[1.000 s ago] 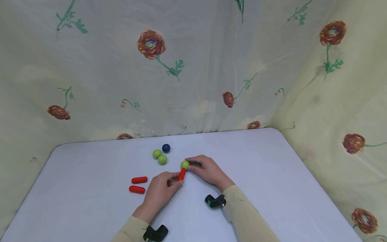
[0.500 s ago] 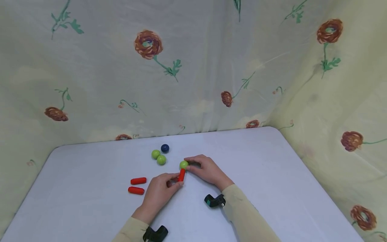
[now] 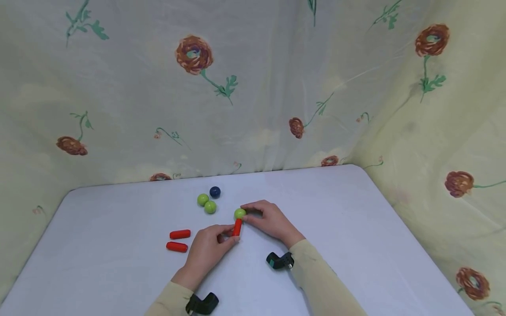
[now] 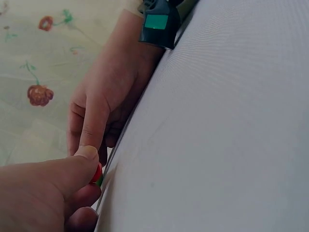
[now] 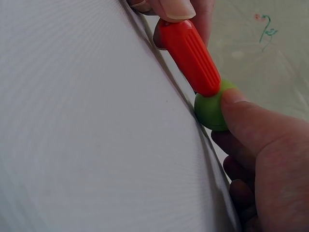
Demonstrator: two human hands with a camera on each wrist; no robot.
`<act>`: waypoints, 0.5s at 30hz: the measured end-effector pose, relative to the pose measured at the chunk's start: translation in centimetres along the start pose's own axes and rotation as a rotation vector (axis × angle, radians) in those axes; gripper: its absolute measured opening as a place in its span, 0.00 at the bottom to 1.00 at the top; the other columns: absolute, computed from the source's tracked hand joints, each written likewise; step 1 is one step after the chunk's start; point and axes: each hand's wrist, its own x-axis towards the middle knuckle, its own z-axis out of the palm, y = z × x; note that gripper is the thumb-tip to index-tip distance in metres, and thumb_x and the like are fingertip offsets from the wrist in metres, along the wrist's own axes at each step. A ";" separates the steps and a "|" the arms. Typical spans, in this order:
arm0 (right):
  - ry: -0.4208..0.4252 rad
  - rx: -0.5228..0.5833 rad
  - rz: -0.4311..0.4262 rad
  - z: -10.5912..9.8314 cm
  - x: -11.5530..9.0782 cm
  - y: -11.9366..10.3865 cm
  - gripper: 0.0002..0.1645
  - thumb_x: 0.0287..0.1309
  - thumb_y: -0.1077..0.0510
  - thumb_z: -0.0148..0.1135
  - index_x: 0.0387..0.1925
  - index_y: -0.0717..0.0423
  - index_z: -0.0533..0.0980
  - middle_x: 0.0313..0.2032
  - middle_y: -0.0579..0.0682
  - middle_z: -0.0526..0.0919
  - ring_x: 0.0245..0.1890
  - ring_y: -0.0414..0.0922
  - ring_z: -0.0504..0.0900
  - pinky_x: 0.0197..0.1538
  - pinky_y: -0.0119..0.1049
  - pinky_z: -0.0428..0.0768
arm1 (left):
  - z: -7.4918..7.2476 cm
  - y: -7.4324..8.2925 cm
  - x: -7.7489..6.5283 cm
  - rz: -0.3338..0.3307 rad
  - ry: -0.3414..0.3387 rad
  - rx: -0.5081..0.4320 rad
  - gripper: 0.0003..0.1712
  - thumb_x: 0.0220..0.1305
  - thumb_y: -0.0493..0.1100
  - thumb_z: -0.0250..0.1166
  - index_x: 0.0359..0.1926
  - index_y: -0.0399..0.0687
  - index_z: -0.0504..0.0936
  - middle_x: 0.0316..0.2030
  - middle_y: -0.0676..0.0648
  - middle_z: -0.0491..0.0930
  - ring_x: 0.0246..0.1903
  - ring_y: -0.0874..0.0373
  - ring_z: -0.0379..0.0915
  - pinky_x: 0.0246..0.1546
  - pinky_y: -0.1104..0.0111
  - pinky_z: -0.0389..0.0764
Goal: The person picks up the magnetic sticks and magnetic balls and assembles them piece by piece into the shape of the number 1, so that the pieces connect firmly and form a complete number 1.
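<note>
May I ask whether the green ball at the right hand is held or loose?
Held: in the head view, the right hand pinches the green ball between thumb and finger.

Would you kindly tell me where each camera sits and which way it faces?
Head: worn on the head, facing forward and down at the white table; left hand, right hand and both sleeves show.
Left wrist: worn on the left wrist, looking past the left thumb and fingers towards right hand and floral cloth.
Right wrist: worn on the right wrist, looking at right thumb on green ball; left fingertips show at top.
Shared by head and right wrist: red stick against green ball.
</note>
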 end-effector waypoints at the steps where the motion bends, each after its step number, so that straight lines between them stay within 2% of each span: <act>1: 0.002 -0.002 0.001 0.0 0.0 0.0 0.23 0.62 0.38 0.64 0.57 0.34 0.80 0.52 0.30 0.79 0.58 0.37 0.74 0.61 0.43 0.71 | 0.0 0.0 0.0 0.000 -0.001 -0.001 0.23 0.57 0.54 0.74 0.53 0.56 0.86 0.35 0.62 0.81 0.27 0.64 0.69 0.28 0.71 0.73; 8: -0.003 0.006 0.014 -0.2 0.0 0.0 0.22 0.63 0.40 0.64 0.57 0.34 0.80 0.53 0.31 0.79 0.58 0.38 0.74 0.61 0.42 0.70 | -0.6 0.4 -0.1 -0.002 -0.032 -0.012 0.23 0.58 0.54 0.73 0.54 0.55 0.85 0.37 0.60 0.82 0.28 0.63 0.70 0.30 0.70 0.74; 15: 0.000 0.007 0.016 -0.1 0.0 0.0 0.22 0.63 0.40 0.64 0.58 0.35 0.79 0.53 0.31 0.79 0.58 0.38 0.74 0.61 0.42 0.71 | -2.5 0.8 -0.2 -0.034 -0.058 -0.024 0.23 0.59 0.51 0.73 0.55 0.56 0.84 0.42 0.58 0.83 0.34 0.63 0.74 0.36 0.69 0.78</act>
